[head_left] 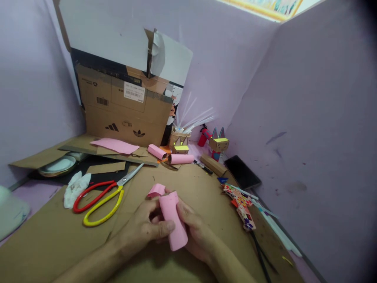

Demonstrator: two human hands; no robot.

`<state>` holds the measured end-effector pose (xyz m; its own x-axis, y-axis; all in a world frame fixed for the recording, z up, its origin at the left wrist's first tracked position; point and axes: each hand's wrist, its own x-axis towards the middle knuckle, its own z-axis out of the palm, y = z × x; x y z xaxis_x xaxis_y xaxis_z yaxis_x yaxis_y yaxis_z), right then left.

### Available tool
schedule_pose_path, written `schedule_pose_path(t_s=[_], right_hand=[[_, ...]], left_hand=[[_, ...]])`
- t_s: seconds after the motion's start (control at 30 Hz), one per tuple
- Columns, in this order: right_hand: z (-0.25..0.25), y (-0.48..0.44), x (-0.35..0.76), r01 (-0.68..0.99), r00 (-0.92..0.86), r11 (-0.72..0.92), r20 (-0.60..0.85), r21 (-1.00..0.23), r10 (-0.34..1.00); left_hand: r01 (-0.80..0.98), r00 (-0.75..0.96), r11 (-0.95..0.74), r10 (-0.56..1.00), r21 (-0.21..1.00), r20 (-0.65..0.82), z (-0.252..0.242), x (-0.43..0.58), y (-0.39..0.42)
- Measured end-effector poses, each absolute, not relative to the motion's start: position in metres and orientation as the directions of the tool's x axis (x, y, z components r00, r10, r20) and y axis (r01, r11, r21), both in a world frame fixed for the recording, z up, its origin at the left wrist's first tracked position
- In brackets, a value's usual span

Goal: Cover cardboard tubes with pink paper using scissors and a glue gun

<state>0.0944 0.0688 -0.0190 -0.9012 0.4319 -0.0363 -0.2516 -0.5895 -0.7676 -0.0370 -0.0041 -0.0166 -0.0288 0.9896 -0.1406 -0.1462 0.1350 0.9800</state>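
Between my two hands is a pink paper-covered tube (173,222), tilted above the cardboard sheet. My left hand (144,224) grips it from the left, with the thumb pressed on its front. Along the right side, my right hand (196,228) holds the same tube with its fingers wrapped around the back. A curled piece of pink paper (156,190) shows just beyond the tube's upper end; whether it is joined to the tube I cannot tell. Scissors (119,184) with one red and one yellow handle lie to the left of my hands, blades apart.
A large cardboard box (123,106) stands at the back. Two pink tubes (181,158) and a flat pink sheet (114,146) lie before it. At right are a dark phone (242,171), a patterned cutout (240,204) and an eared cardboard figure (218,144). Crumpled tissue (77,188) lies left.
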Motion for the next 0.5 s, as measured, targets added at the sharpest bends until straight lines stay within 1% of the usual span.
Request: schedule_pose_path(t_s=[0.07, 0.1, 0.17, 0.23, 0.27, 0.33, 0.37, 0.4, 0.43, 0.47, 0.5], right_hand=[[-0.022, 0.07, 0.095, -0.229, -0.899, -0.532, -0.032, -0.815, 0.437], [-0.022, 0.071, 0.096, -0.206, -0.888, -0.496, -0.052, -0.844, 0.458], [-0.018, 0.076, 0.103, -0.129, -0.833, -0.41, -0.126, -0.903, 0.539], [-0.009, 0.082, 0.117, -0.034, -0.73, -0.285, -0.171, -0.958, 0.662], [-0.004, 0.086, 0.128, 0.015, -0.674, -0.195, -0.154, -0.981, 0.723], [0.007, 0.095, 0.154, 0.138, -0.51, 0.032, -0.043, -0.99, 0.859], [0.011, 0.1, 0.169, 0.229, -0.427, 0.134, 0.024, -0.964, 0.904], [0.015, 0.105, 0.184, 0.329, -0.354, 0.2, 0.076, -0.923, 0.932], [0.018, 0.11, 0.199, 0.453, -0.285, 0.224, 0.098, -0.863, 0.954], [0.019, 0.114, 0.213, 0.596, -0.23, 0.217, 0.095, -0.773, 0.969], [0.02, 0.117, 0.225, 0.7, -0.187, 0.198, 0.091, -0.686, 0.978]], left_hand=[[-0.267, -0.017, 0.145, 0.988, 0.953, -0.155, -0.018, -0.036, -0.004], [-0.32, -0.008, 0.133, 0.99, 0.938, -0.143, -0.017, -0.037, -0.004], [-0.419, 0.003, 0.113, 0.992, 0.901, -0.123, -0.013, -0.038, -0.005], [-0.495, -0.025, 0.103, 0.991, 0.863, -0.132, -0.01, -0.04, -0.006], [-0.515, -0.056, 0.105, 0.986, 0.851, -0.155, -0.008, -0.041, -0.006], [-0.527, -0.107, 0.12, 0.973, 0.842, -0.206, -0.007, -0.041, -0.007], [-0.53, -0.12, 0.128, 0.967, 0.839, -0.224, -0.008, -0.042, -0.007], [-0.533, -0.126, 0.137, 0.963, 0.835, -0.239, -0.009, -0.042, -0.008], [-0.533, -0.131, 0.145, 0.959, 0.834, -0.25, -0.01, -0.041, -0.008], [-0.531, -0.139, 0.151, 0.955, 0.833, -0.262, -0.012, -0.041, -0.008], [-0.529, -0.145, 0.161, 0.95, 0.833, -0.275, -0.013, -0.041, -0.008]])
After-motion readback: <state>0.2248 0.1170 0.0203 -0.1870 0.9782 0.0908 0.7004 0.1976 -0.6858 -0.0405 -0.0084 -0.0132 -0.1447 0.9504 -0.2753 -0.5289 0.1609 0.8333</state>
